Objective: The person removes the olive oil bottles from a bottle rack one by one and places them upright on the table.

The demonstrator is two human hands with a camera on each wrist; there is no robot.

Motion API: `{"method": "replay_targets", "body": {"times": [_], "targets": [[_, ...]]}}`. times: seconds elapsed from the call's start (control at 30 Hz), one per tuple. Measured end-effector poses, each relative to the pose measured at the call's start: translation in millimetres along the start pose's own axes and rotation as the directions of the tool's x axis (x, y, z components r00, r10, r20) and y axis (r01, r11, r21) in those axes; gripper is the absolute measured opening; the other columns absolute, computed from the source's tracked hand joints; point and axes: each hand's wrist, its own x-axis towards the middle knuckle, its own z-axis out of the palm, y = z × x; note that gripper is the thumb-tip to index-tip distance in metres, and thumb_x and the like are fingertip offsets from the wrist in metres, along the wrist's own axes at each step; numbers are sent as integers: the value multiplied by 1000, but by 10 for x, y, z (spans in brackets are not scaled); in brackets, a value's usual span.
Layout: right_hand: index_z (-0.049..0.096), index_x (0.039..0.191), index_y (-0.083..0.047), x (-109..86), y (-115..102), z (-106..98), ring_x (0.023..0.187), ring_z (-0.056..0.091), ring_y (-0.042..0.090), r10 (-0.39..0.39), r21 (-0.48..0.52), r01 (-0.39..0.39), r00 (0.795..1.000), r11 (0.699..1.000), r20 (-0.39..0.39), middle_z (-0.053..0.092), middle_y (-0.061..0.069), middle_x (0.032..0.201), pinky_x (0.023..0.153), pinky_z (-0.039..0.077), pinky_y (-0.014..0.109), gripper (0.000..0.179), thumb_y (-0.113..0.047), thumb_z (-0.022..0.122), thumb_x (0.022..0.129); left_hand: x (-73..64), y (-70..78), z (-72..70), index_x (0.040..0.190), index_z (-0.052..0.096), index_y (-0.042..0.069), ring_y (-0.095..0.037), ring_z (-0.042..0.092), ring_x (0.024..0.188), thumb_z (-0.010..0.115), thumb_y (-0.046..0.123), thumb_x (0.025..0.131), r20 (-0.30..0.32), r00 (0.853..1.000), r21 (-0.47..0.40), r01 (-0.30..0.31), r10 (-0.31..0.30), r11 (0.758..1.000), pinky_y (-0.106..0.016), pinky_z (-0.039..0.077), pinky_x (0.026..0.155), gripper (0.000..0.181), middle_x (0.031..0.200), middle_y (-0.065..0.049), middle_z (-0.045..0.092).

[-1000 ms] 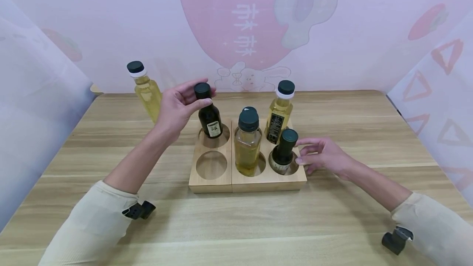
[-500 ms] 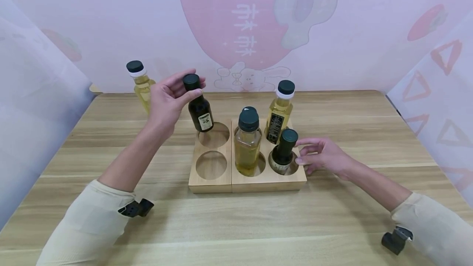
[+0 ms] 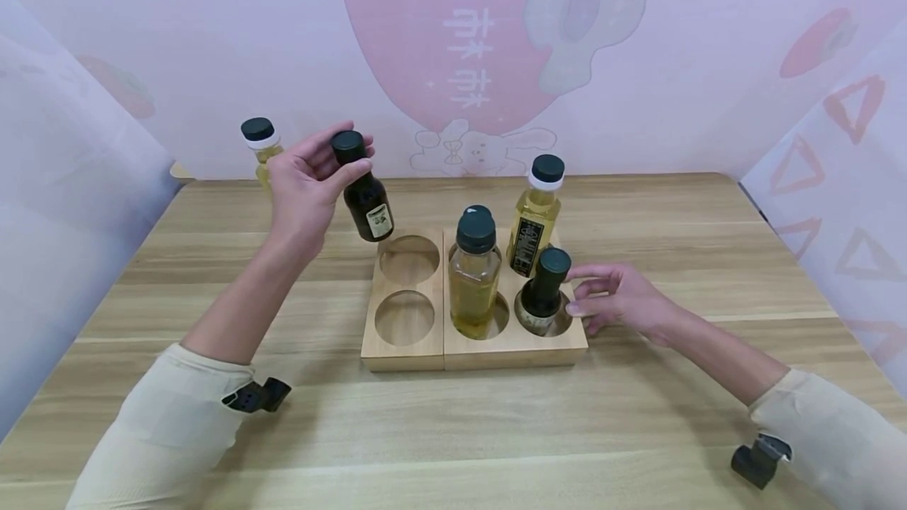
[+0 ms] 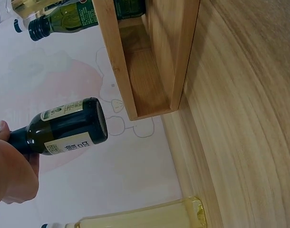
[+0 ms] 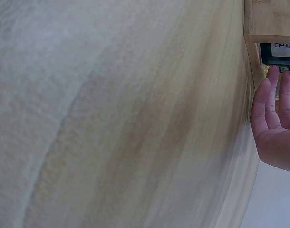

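My left hand grips a small dark glass bottle by its neck, thumb and fingers round it just under the black cap. The bottle hangs tilted above the back left of a wooden bottle rack; the left wrist view shows the dark bottle with its base clear of the rack. Both round holes in the rack's left section are bare. My right hand rests at the rack's right end, beside a dark-necked bottle. In the right wrist view, this hand has its fingers extended against the rack's open side.
In the rack's right section stand a yellow oil bottle at the front and another with a black label behind. One more cap peeks out behind the front bottle. A tall yellow bottle stands on the table, partly hidden by my left hand.
My left hand has lifted the dark bottle out of the rack's back left hole and carried it up and to the left. The right hand has stayed in place.
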Motion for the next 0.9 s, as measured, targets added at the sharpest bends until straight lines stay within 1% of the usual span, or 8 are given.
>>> {"method": "replay_targets", "body": {"times": [0.13, 0.3, 0.53, 0.67, 0.83, 0.9], "targets": [[64, 129, -3, -1, 4, 7, 72, 68, 16, -1, 9, 1, 1000, 1000, 1, 67, 5, 95, 68, 64, 36, 45, 2, 79, 87, 17, -15, -35, 128, 69, -5, -16, 76, 96, 76, -14, 87, -28, 999, -5, 24, -24, 1000, -27, 57, 98, 43, 101, -3, 79], [65, 129, -4, -2, 2, 10, 71, 67, 16, 0, 11, 0, 1000, 1000, 5, 66, 5, 95, 67, 64, 35, 44, 1, 79, 87, 46, -32, -76, 126, 69, -6, -16, 77, 94, 77, -15, 85, -63, 997, -13, 32, -32, 999, -27, 57, 97, 43, 100, -4, 79], [61, 132, 2, -2, -3, 10, 72, 68, 16, 1, -3, -1, 1000, 1000, -2, 66, 5, 95, 68, 64, 35, 48, 1, 79, 87, 94, -38, -95, 124, 70, -5, -15, 77, 93, 78, -16, 82, -89, 995, 2, 35, -35, 999, -28, 58, 96, 44, 100, -4, 79], [60, 134, 4, -3, -2, 7, 72, 68, 17, 1, -6, -1, 1000, 1000, -3, 66, 5, 96, 68, 64, 35, 50, 1, 79, 87, 119, -42, -104, 121, 72, -5, -15, 77, 93, 79, -17, 81, -103, 994, 3, 48, -47, 999, -28, 58, 96, 43, 99, -4, 79], [60, 134, 3, -5, 2, 6, 72, 68, 17, 0, -7, 0, 1000, 1000, -4, 66, 5, 96, 68, 64, 36, 50, 1, 79, 87, 156, -50, -111, 119, 72, -5, -15, 77, 95, 80, -18, 79, -130, 988, -20, 78, -80, 997, -28, 59, 94, 43, 106, -10, 79], [61, 133, 2, -5, 3, 7, 72, 68, 17, -1, -6, 1, 1000, 1000, -5, 66, 5, 96, 68, 64, 36, 49, 1, 79, 87, 170, -58, -115, 119, 73, -4, -15, 77, 97, 80, -19, 78, -143, 986, -15, 88, -90, 996, -28, 59, 94, 43, 110, -12, 78]]}}
